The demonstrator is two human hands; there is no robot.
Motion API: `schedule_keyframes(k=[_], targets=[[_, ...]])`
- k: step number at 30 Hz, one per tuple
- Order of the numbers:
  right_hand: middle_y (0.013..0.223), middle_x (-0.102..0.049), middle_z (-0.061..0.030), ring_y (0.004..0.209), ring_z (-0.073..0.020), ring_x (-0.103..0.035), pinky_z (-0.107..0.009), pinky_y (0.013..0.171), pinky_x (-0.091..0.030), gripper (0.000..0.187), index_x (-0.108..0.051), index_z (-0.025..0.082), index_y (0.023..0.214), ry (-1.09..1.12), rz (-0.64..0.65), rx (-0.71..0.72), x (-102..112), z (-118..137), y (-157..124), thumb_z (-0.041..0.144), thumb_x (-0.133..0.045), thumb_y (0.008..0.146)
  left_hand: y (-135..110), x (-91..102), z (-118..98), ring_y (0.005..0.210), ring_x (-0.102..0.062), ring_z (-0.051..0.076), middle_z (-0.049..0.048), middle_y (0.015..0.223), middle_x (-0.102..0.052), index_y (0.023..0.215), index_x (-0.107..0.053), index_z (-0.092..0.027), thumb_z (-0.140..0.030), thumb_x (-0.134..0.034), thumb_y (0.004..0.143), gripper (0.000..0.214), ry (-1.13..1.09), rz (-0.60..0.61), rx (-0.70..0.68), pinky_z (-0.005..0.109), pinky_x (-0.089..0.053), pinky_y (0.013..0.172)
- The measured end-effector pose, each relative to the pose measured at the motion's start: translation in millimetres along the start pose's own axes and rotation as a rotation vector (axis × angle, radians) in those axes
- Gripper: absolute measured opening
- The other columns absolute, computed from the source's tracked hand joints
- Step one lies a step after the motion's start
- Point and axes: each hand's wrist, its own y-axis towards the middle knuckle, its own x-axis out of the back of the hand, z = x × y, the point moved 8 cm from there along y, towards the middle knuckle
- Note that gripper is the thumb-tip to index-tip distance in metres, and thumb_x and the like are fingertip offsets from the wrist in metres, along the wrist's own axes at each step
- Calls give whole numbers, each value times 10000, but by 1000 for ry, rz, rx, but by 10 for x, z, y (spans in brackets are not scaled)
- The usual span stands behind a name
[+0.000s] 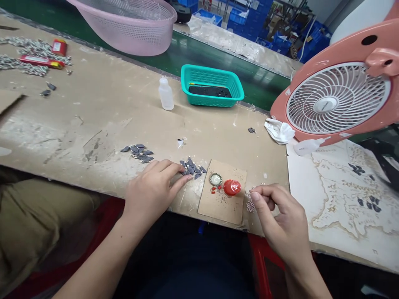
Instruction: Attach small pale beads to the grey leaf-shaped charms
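Observation:
My left hand reaches to a small pile of dark grey, pointed pieces. Its thumb and index finger close around one piece at the pile's edge. A second group of the same pieces lies just beyond that hand. My right hand is pinched shut beside tiny pinkish beads; whatever sits between its fingertips is too small to make out. Between my hands lies a cardboard piece bearing a bottle cap, a glossy red round object and several little red bits.
A white squeeze bottle stands near a green basket with a black phone inside. Behind is a pink basket. At right are an orange fan, crumpled tissue and a stained paper sheet with dark pieces.

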Motion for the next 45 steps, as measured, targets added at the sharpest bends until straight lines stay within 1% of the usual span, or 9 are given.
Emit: schedule_keyframes(k=[12, 18, 23, 26, 30, 33, 36, 39, 45], targets=[[756, -602, -10, 693, -177, -584, -301, 600, -395, 199, -647, 222, 824, -319, 228, 69, -178, 106, 227, 323, -538, 957, 72, 33, 70, 708, -669, 219, -18, 800, -720, 782, -665, -250, -292, -674, 870, 97, 110, 126, -3, 310, -390, 529], [772, -614, -12, 701, -185, -598, -307, 619, -395, 207, -647, 223, 836, -400, 259, 87, -244, 107, 246, 325, -517, 960, 64, -11, 17, 876, -698, 232, -18, 953, -740, 963, -722, -288, -297, -647, 912, 91, 166, 129, -106, 319, -431, 577], [785, -619, -11, 723, -188, -606, -307, 625, -384, 202, -656, 221, 848, -452, 284, 72, -270, 134, 264, 316, -520, 962, 95, -7, -26, 886, -692, 231, -12, 931, -724, 902, -736, -271, -351, -594, 953, 170, 138, 174, -122, 315, -434, 596], [778, -613, -5, 719, -176, -585, -303, 640, -391, 184, -664, 221, 850, -368, 270, 39, -208, 139, 280, 308, -539, 954, 127, -13, -49, 912, -686, 252, 4, 902, -711, 860, -722, -242, -364, -591, 958, 204, 127, 222, -132, 322, -447, 632], [686, -574, 16, 610, -134, -496, -264, 574, -375, 195, -674, 224, 812, -28, 206, -86, -81, 49, 271, 362, -604, 931, 141, -56, -11, 868, -676, 276, 38, 890, -698, 899, -713, -206, -328, -544, 980, 223, 104, 245, -158, 354, -464, 665], [675, -587, 19, 598, -114, -481, -230, 545, -372, 239, -673, 218, 781, 269, 184, -264, -74, -109, 202, 419, -650, 909, 96, -27, -5, 934, -662, 273, 83, 973, -699, 1059, -699, -155, -311, -499, 1003, 259, -112, 201, -212, 383, -487, 805], [650, -561, 34, 605, -94, -464, -197, 568, -380, 247, -679, 217, 765, 485, 146, -363, -106, -199, 120, 436, -705, 876, -15, 39, -73, 982, -637, 200, 66, 1048, -671, 1242, -645, -207, -235, -460, 1021, 290, -506, 207, -255, 304, -486, 845], [622, -506, 46, 602, -82, -427, -177, 574, -376, 274, -675, 212, 753, 662, 97, -411, -144, -218, 41, 460, -735, 851, -147, 71, -248, 897, -618, 126, 11, 976, -646, 1170, -666, -298, -182, -440, 1025, 293, -915, 271, -253, 214, -491, 796], [663, -510, 42, 630, -83, -446, -166, 594, -407, 214, -669, 220, 801, 796, 20, -407, -194, -47, -172, 406, -699, 902, -297, -169, -517, 772, -672, 72, -25, 846, -720, 948, -726, -274, -227, -659, 938, 82, -1566, 309, 162, 113, -540, 732]])
